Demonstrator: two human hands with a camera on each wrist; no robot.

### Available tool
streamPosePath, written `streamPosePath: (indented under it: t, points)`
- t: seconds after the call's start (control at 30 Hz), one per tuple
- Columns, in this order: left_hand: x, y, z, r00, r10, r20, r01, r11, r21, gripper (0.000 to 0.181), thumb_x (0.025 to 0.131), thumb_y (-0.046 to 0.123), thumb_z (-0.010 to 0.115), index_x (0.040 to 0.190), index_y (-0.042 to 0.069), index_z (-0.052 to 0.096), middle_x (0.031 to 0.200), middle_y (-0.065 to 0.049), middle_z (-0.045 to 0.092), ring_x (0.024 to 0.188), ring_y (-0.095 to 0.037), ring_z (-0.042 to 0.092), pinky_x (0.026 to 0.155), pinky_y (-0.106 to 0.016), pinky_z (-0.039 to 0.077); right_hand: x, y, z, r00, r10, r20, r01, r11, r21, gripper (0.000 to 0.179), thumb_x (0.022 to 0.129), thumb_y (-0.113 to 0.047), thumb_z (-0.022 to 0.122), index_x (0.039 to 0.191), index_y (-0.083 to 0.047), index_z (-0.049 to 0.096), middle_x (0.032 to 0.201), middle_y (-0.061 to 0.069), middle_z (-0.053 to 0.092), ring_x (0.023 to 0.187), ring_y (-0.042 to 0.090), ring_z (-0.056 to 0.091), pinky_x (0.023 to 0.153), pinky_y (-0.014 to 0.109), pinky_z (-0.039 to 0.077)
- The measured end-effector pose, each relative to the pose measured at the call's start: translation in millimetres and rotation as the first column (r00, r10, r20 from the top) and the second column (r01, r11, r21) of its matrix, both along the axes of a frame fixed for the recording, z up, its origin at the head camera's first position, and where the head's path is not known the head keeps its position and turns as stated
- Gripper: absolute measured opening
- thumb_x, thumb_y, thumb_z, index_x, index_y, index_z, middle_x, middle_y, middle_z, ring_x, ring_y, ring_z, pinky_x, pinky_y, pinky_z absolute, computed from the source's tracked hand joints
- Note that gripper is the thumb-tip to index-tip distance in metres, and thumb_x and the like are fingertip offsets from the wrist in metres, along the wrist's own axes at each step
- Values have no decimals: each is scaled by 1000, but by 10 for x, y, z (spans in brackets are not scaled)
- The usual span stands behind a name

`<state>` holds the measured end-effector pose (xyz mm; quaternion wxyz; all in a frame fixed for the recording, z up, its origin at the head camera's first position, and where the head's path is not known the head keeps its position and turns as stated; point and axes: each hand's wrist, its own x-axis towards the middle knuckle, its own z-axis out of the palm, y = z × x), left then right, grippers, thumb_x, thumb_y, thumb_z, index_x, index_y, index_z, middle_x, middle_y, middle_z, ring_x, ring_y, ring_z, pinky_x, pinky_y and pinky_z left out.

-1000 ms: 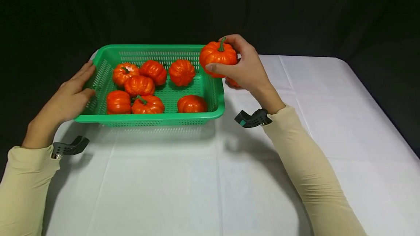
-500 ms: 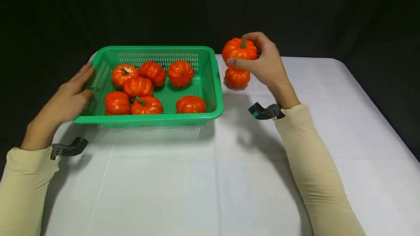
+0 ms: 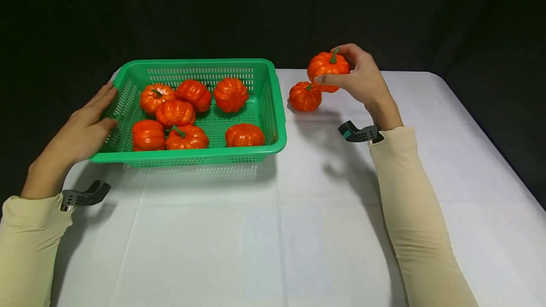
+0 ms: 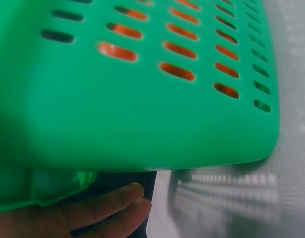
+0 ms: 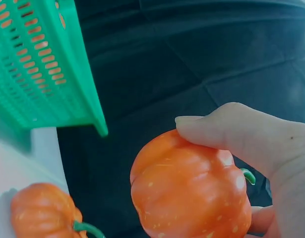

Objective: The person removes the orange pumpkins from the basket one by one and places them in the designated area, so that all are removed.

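My right hand [image 3: 366, 78] holds a small orange pumpkin [image 3: 326, 71] with a green stem, raised above the table to the right of the green basket [image 3: 277, 108]. In the right wrist view the thumb [image 5: 212, 126] presses on one side of this pumpkin, with fingers partly hidden behind it. A second pumpkin [image 3: 304, 97] sits on the table just left of and below the held one. My left hand [image 3: 83, 129] rests with fairly straight fingers against the basket's left side. Two of its fingers [image 4: 112, 203] show beside the basket in the left wrist view.
Several orange pumpkins [image 3: 176, 112] lie inside the basket, mostly toward its left half, with one [image 3: 245, 135] at the front right. A white cloth [image 3: 204, 231] covers the table. A black curtain [image 3: 273, 8] hangs behind it.
My right hand has carried the pumpkin rightward from over the basket's right rim, bringing the table pumpkin into full view. My left hand stays at the basket, which shifts slightly left in the view.
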<state>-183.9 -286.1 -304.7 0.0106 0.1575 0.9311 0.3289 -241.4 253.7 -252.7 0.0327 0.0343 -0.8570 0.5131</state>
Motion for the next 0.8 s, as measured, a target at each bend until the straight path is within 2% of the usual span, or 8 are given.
streamPosePath:
  t: [0.23, 0.47, 0.8]
  points:
    - [-11, -25, 2, 1000, 1, 2, -1, 1000, -2, 63, 108, 9, 37, 164, -3, 9, 172, -14, -5, 156, -36, -4, 122, -53, -2, -100, 112, -83, 998, -34, 47, 32, 999, 29, 70, 86, -26, 85, 144, -13, 49, 143, 8, 51, 123, 26, 49, 101, 38, 51]
    - [2, -28, 29, 1000, 4, 3, -4, 1000, -8, 63, 109, 11, 36, 164, -2, 8, 172, -12, -6, 156, -35, -4, 122, -56, -1, -199, 257, -207, 994, -63, 94, 61, 998, 21, 68, 86, -25, 84, 143, -13, 48, 142, 8, 51, 123, 25, 48, 102, 36, 49]
    - [-13, -4, 19, 1000, 4, 8, -4, 1000, -4, 63, 108, 9, 37, 163, -4, 9, 172, -14, -5, 156, -36, -3, 123, -54, -1, -279, 408, -370, 982, -108, 158, 93, 991, 99, 79, 86, -32, 85, 149, -10, 44, 146, 10, 48, 127, 27, 45, 105, 39, 46]
